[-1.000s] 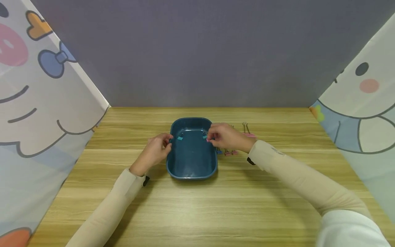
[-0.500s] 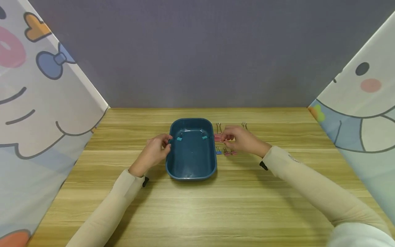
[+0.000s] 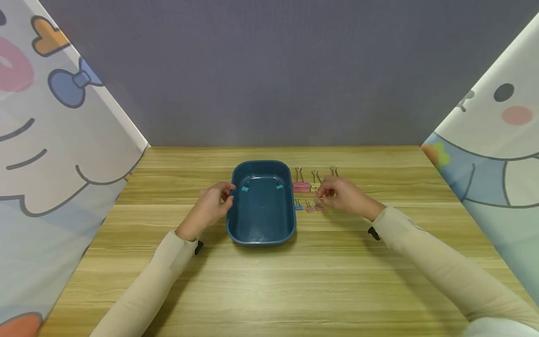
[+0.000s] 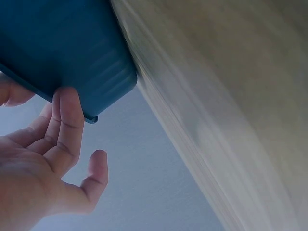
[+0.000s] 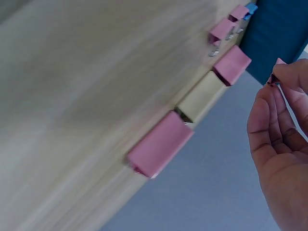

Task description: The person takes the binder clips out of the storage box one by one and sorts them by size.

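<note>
Right hand (image 3: 338,194) has moved off the blue tray (image 3: 261,234) to the binder clips (image 3: 309,206) beside it, pinching a small pink one; left hand (image 3: 212,206) grips the tray's left rim.

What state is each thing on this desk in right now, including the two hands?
Blue tray: flat on the table, two teal clips clamped on its rim.
Left hand: fingers curled on the tray's left edge.
Right hand: over the loose clips, pinching a small pink clip.
Large pink clip: lying on the table, untouched.
Small clips: lying beside the tray.
</note>
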`<state>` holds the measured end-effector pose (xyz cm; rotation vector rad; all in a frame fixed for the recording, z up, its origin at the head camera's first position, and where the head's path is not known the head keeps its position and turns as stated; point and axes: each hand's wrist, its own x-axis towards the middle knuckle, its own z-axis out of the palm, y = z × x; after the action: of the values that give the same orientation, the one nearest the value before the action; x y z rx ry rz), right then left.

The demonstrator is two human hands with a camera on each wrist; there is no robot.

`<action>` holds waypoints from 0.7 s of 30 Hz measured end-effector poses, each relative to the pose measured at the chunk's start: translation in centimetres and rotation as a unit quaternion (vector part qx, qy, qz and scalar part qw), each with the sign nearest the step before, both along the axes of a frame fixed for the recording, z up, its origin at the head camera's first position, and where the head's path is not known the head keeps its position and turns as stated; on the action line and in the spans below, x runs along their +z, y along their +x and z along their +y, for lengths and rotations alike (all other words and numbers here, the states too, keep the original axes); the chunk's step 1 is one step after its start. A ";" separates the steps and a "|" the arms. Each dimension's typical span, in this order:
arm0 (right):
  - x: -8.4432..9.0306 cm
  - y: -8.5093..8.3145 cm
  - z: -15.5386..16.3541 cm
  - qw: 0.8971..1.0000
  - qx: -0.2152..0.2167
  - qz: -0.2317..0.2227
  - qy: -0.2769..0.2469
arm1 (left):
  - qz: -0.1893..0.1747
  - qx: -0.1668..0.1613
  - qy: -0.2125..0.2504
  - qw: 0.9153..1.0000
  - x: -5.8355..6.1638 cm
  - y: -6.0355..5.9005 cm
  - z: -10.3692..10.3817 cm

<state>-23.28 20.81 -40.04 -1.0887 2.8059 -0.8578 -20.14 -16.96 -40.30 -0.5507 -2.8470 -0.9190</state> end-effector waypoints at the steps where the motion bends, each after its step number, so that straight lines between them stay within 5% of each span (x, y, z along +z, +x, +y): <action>1: -0.1 0.0 0.2 1.000 0.001 0.001 0.000 | 0.000 0.000 0.000 1.000 0.0 0.0 0.0; 21: -3.1 0.0 2.8 0.998 0.055 0.033 -0.009 | -0.007 -0.002 0.003 1.000 0.2 0.1 0.1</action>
<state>-23.33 23.60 -43.13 -1.2837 2.7636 -0.8537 -20.07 -16.85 -40.10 -0.5523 -2.8544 -0.9364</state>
